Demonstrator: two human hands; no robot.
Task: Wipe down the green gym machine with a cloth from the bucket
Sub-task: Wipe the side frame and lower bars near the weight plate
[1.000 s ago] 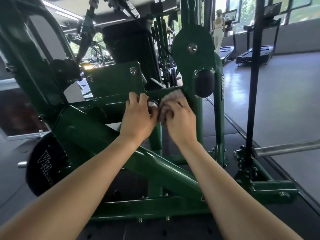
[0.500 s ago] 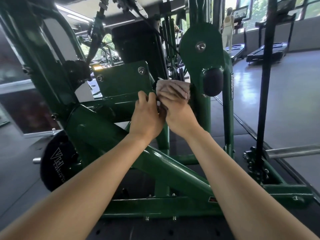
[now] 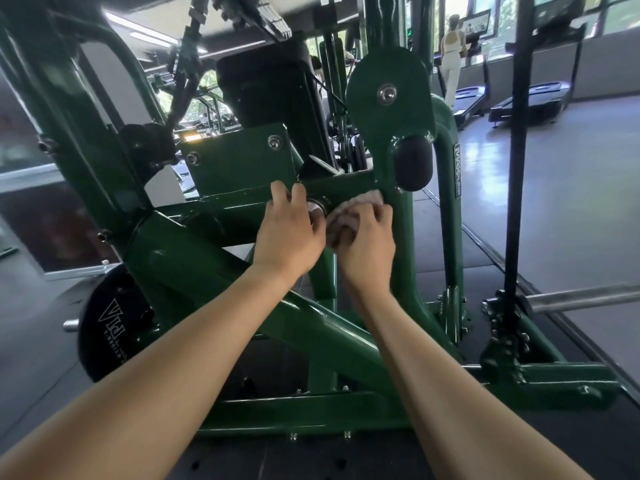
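The green gym machine [image 3: 194, 271] fills the middle of the view, with a horizontal bar crossing at hand height. My right hand [image 3: 367, 247] grips a bunched pale pink cloth [image 3: 363, 200] and presses it on that bar beside the green upright post. My left hand [image 3: 287, 233] holds the bar just left of it, fingers curled over the top, next to a round metal fitting [image 3: 317, 206]. No bucket is in view.
A black weight plate [image 3: 110, 323] hangs low on the left. A black upright [image 3: 516, 168] with a steel bar [image 3: 588, 299] stands to the right. A black rubber stopper [image 3: 414, 162] sits just above my right hand. Treadmills and a person are far back right.
My right hand with the cloth has come down from the top of the bar to its front face. My left hand keeps its hold on the bar.
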